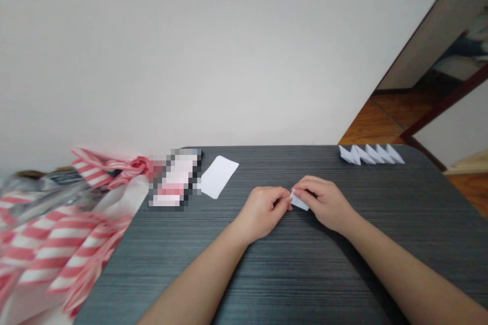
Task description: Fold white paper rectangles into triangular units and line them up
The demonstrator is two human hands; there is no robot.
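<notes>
Both hands meet over the middle of the dark grey table (290,274). Between them is a small folded piece of white paper (300,203). My left hand (264,210) is curled, its fingertips pinching the paper's left end. My right hand (324,200) is curled over the paper from the right, fingers pressed on its top edge. Most of the paper is hidden under the fingers. A flat white paper rectangle (218,176) lies on the table to the left of my hands.
A row of several folded white paper pieces (370,154) stands at the table's far right edge. A blurred-out flat object (175,179) lies beside the paper rectangle. Red-and-white striped cloth (57,244) is heaped off the left side. A white wall is behind.
</notes>
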